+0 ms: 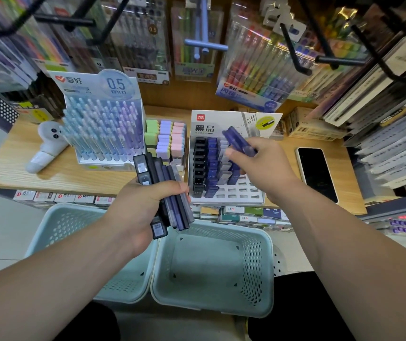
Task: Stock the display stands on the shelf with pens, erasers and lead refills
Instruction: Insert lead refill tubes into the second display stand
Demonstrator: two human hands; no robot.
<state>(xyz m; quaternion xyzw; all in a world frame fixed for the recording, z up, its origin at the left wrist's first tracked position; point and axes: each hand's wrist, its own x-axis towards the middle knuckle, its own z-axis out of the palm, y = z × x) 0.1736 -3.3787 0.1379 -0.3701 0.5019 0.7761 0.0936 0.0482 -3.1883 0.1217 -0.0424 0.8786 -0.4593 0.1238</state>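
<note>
right hand (258,166): fingers (232,153) pinching one purple refill case (237,140), tilted, poking out past them right over the refill stand (241,193), not slotted in yet | left hand (142,210): fingers curled round a fanned bunch of refill cases (170,178), just left of the stand, above the basket (253,267)

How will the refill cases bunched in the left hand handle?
Probably stiff and light: the lead refill cases look like thin hard plastic boxes. Likely slippery, since they are smooth and fanned unevenly in the left hand, with one sitting lower than the rest. A looser grip might let some slide into the basket below.
</note>
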